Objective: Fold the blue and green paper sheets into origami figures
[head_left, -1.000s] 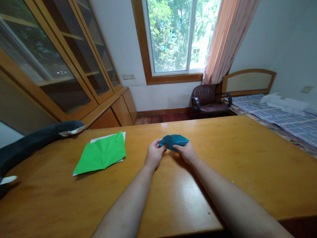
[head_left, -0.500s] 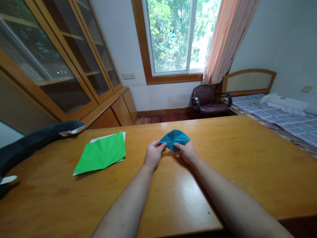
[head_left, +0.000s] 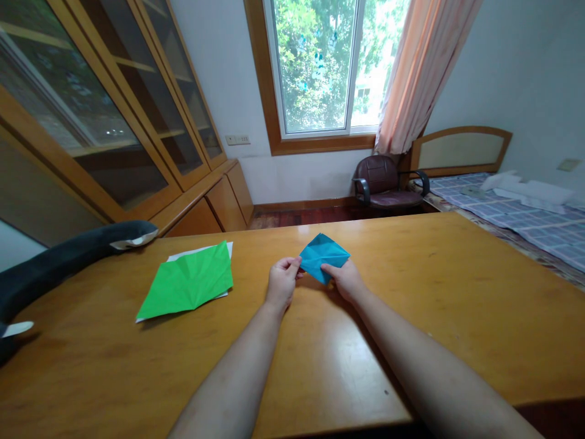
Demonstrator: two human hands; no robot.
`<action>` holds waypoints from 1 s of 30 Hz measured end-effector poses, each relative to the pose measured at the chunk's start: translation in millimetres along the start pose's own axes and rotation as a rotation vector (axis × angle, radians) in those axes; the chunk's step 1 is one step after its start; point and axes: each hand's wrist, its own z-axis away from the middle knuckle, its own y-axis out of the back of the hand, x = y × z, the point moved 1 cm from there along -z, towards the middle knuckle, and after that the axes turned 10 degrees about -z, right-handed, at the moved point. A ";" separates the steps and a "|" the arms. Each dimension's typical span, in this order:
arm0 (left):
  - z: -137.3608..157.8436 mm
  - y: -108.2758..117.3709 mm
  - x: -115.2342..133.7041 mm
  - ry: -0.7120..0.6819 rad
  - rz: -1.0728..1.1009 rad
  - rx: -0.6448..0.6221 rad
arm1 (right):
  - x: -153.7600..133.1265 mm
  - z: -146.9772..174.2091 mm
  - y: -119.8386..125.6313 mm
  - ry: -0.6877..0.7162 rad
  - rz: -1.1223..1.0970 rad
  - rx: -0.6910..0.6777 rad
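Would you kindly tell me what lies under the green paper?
Apparently white paper peeks out at several edges of the green paper; anything beneath its middle is covered from view.

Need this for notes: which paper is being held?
The blue folded paper, pinched in the left grip and right grip; the green paper and white paper lie on the table.

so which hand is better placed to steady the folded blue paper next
Probably the right hand: its thumb reaches well onto the folded blue paper, while the left hand pinches only one corner.
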 end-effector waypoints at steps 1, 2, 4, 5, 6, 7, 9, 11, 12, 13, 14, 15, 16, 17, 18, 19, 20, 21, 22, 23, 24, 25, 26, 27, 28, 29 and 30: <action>0.1 -0.3 -0.5 -0.007 -0.004 -0.003 | 0.1 -0.2 0.2 -0.002 0.012 0.007; 0.2 -0.7 -0.8 -0.012 -0.005 -0.006 | 0.2 -0.4 0.4 -0.007 0.019 0.012; 0.2 -1.2 -0.6 -0.010 0.005 -0.016 | 0.4 -0.7 0.6 -0.028 0.023 0.010; 0.1 -1.4 -0.1 -0.005 0.017 -0.019 | 0.5 -0.7 0.6 -0.042 0.026 -0.001; -0.1 -1.5 0.6 0.000 0.027 -0.021 | 0.5 -0.5 0.4 -0.054 0.032 -0.016; -0.4 -1.5 1.4 0.005 0.034 -0.018 | 0.5 -0.3 0.2 -0.064 0.041 -0.033; -0.9 -1.5 2.8 0.005 0.026 -0.002 | 0.4 0.5 -0.3 -0.075 0.061 -0.066; -1.3 -1.4 3.7 -0.007 -0.005 0.021 | 0.4 1.2 -0.7 -0.070 0.065 -0.089; -1.3 -1.4 3.8 -0.013 -0.021 0.028 | 0.6 1.5 -0.7 -0.062 0.062 -0.094; -1.3 -1.4 3.8 -0.018 -0.035 0.032 | 1.0 1.6 -0.6 -0.052 0.057 -0.092; -1.2 -1.4 3.7 -0.022 -0.049 0.031 | 1.7 1.6 -0.3 -0.043 0.049 -0.086; -1.0 -1.3 3.4 -0.025 -0.062 0.030 | 2.7 1.5 0.1 -0.038 0.039 -0.077; -0.9 -1.3 2.9 -0.026 -0.075 0.028 | 3.9 1.2 0.6 -0.037 0.028 -0.068; -0.8 -1.1 2.2 -0.027 -0.086 0.026 | 5.2 0.7 1.2 -0.040 0.016 -0.060; -0.9 -1.1 1.4 -0.027 -0.097 0.024 | 6.6 0.2 1.9 -0.044 0.007 -0.053; -1.2 -1.1 0.3 -0.026 -0.105 0.020 | 7.9 -0.4 2.5 -0.047 0.002 -0.048; -1.7 -1.2 -0.9 -0.026 -0.111 0.014 | 9.0 -1.0 3.2 -0.047 0.004 -0.044; -2.3 -1.3 -2.3 -0.026 -0.115 0.004 | 9.8 -1.7 3.8 -0.046 0.011 -0.040; -3.0 -1.5 -3.7 -0.032 -0.117 -0.005 | 10.5 -2.3 4.5 -0.044 0.025 -0.037; -3.7 -1.6 -5.0 -0.048 -0.118 -0.010 | 10.8 -2.9 5.1 -0.043 0.042 -0.034; -4.3 -1.5 -5.9 -0.077 -0.118 -0.011 | 10.9 -3.3 5.7 -0.044 0.062 -0.033; -4.6 -1.0 -6.5 -0.116 -0.124 -0.014 | 10.7 -3.5 6.3 -0.049 0.081 -0.036; -4.6 -0.3 -6.6 -0.157 -0.138 -0.025 | 10.3 -3.5 6.8 -0.057 0.099 -0.046; -4.3 0.9 -6.2 -0.198 -0.163 -0.045 | 9.7 -3.4 7.3 -0.071 0.114 -0.063; -3.7 2.3 -5.3 -0.234 -0.205 -0.077 | 8.9 -3.0 7.7 -0.088 0.130 -0.087; -2.9 3.9 -4.0 -0.265 -0.262 -0.120 | 8.1 -2.6 8.0 -0.110 0.149 -0.118; -2.1 5.6 -2.5 -0.287 -0.326 -0.166 | 7.4 -2.1 8.3 -0.136 0.172 -0.155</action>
